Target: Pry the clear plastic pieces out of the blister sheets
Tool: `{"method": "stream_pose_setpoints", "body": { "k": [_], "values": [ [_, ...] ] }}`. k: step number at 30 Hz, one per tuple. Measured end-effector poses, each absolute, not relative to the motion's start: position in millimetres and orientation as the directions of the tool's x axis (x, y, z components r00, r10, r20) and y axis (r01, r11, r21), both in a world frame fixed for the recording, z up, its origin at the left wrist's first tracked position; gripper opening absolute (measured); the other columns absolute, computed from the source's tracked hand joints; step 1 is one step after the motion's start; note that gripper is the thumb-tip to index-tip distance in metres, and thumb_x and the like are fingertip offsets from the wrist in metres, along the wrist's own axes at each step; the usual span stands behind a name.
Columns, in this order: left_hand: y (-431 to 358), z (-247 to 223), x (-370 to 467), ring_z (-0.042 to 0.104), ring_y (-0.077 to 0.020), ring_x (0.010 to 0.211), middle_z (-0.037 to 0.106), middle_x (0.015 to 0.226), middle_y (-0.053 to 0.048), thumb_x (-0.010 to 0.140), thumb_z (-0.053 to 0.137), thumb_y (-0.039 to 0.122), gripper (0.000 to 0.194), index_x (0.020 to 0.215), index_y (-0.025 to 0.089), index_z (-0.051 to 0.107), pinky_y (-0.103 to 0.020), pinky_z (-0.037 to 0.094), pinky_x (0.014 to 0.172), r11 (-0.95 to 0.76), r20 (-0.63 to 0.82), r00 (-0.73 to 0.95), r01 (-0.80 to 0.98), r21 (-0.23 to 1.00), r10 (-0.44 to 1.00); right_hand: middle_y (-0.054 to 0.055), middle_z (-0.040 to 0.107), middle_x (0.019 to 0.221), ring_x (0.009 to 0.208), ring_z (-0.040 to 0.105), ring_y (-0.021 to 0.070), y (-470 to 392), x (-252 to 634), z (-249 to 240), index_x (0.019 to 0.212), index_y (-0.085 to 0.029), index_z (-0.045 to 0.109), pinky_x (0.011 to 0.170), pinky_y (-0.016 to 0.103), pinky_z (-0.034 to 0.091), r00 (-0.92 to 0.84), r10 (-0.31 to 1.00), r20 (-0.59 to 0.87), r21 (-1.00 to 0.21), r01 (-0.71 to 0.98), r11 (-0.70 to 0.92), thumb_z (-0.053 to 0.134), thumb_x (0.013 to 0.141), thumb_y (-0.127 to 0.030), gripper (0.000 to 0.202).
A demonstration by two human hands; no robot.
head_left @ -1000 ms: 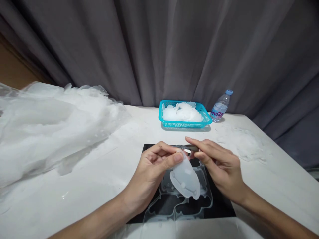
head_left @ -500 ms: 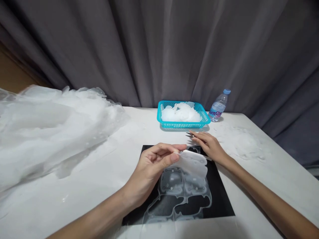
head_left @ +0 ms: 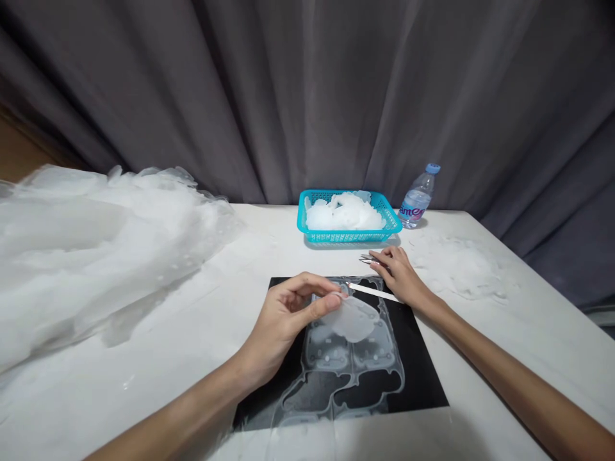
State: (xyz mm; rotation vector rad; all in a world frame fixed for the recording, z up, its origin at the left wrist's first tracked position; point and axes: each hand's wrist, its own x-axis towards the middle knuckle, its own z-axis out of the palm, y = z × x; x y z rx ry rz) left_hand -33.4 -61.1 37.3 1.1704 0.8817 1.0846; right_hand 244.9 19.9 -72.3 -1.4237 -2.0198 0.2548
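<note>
My left hand is closed in a pinch on a thin, translucent white plastic piece, which hangs over a black mat. Beneath it on the mat lies a clear moulded plastic sheet with cut-out openings at its lower part. My right hand rests past the mat's far right corner, its fingers closed over small snips whose two pointed blades stick out to the left. A slim white stick with a darker tip lies by the right wrist, one end hidden under it.
A turquoise basket of white translucent pieces stands at the back, beside a water bottle. A large heap of translucent sheets covers the table's left side. Loose clear scraps lie at the right. A grey curtain hangs behind.
The plastic piece in my left hand has turned and now shows a smaller, rounded outline. More of the white stick is uncovered. My right hand has shifted slightly over the snips.
</note>
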Motion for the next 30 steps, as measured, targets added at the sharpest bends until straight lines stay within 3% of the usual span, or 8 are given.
{"method": "stream_pose_setpoints", "body": {
  "k": [10,12,14,15,17,22,26,30],
  "values": [
    [-60,38,-31,0.067,-0.0161,0.085,0.078,0.092,-0.004,0.082,0.089,0.037,0.019,0.088,0.02,0.081,-0.025,0.049,0.08,0.07,-0.034,0.239,-0.144,0.987,0.97,0.016,0.063,0.117,0.113,0.057,0.0314,9,230,-50,0.127,-0.019,0.075,0.103,0.054,0.049,-0.138,0.885,0.444,-0.566,0.723,0.396,0.044,0.108,-0.044,0.044],
    [-56,34,-34,0.067,-0.0168,0.089,0.078,0.096,-0.004,0.085,0.087,0.035,0.016,0.088,0.021,0.08,-0.025,0.05,0.083,0.044,-0.006,0.252,-0.143,0.989,0.968,0.012,0.065,0.117,0.116,0.059,0.027,-2,219,-28,0.122,-0.021,0.075,0.099,0.045,0.053,-0.139,0.867,0.478,-0.672,0.578,0.463,0.044,0.11,-0.044,0.04],
    [-51,27,-38,0.068,-0.0175,0.096,0.078,0.1,-0.004,0.086,0.086,0.034,0.014,0.09,0.022,0.08,-0.026,0.05,0.087,0.005,0.034,0.267,-0.143,0.99,0.963,0.009,0.068,0.111,0.103,0.066,0.0206,-17,206,-4,0.121,-0.022,0.074,0.092,0.039,0.057,-0.243,0.829,0.503,-0.764,0.323,0.558,0.041,0.112,-0.043,0.04],
    [-48,24,-41,0.068,-0.0176,0.098,0.078,0.102,-0.003,0.086,0.086,0.033,0.012,0.09,0.023,0.08,-0.026,0.05,0.089,-0.017,0.056,0.27,-0.142,0.99,0.961,0.008,0.067,0.112,0.098,0.066,0.0192,-25,200,7,0.127,-0.023,0.071,0.089,0.038,0.058,-0.336,0.788,0.516,-0.755,0.257,0.603,0.052,0.109,-0.044,0.034],
    [-43,18,-45,0.067,-0.0169,0.1,0.077,0.103,-0.002,0.086,0.087,0.032,0.01,0.09,0.024,0.081,-0.026,0.05,0.091,-0.054,0.089,0.269,-0.138,0.989,0.959,0.005,0.068,0.105,0.092,0.066,0.0181,-39,190,23,0.122,-0.024,0.073,0.081,0.034,0.058,-0.391,0.696,0.603,-0.652,0.261,0.712,0.072,0.099,-0.037,0.026],
    [-35,11,-50,0.066,-0.0149,0.096,0.076,0.097,0.0,0.085,0.088,0.028,0.007,0.088,0.026,0.082,-0.025,0.049,0.09,-0.126,0.154,0.281,-0.114,0.985,0.947,0.005,0.072,0.092,0.083,0.065,0.0178,-56,185,36,0.109,-0.021,0.073,0.074,0.035,0.055,-0.39,0.461,0.797,-0.26,0.467,0.845,0.069,0.098,-0.013,0.014],
    [-35,13,-52,0.067,-0.0161,0.095,0.077,0.093,-0.001,0.082,0.089,0.025,0.007,0.084,0.026,0.082,-0.028,0.05,0.092,-0.177,0.212,0.304,-0.14,0.974,0.929,0.008,0.074,0.1,0.09,0.066,0.0206,-57,186,38,0.118,-0.017,0.072,0.077,0.036,0.057,-0.441,0.456,0.773,-0.193,0.521,0.831,0.077,0.095,-0.024,0.024],
    [-37,16,-51,0.069,-0.0158,0.095,0.078,0.092,-0.001,0.083,0.089,0.02,0.009,0.084,0.025,0.082,-0.028,0.052,0.092,-0.191,0.24,0.354,-0.168,0.967,0.904,0.007,0.075,0.097,0.085,0.066,0.0179,-59,183,38,0.115,-0.015,0.073,0.076,0.033,0.057,-0.476,0.397,0.785,-0.128,0.502,0.855,0.073,0.095,-0.009,0.021]
  ]
}}
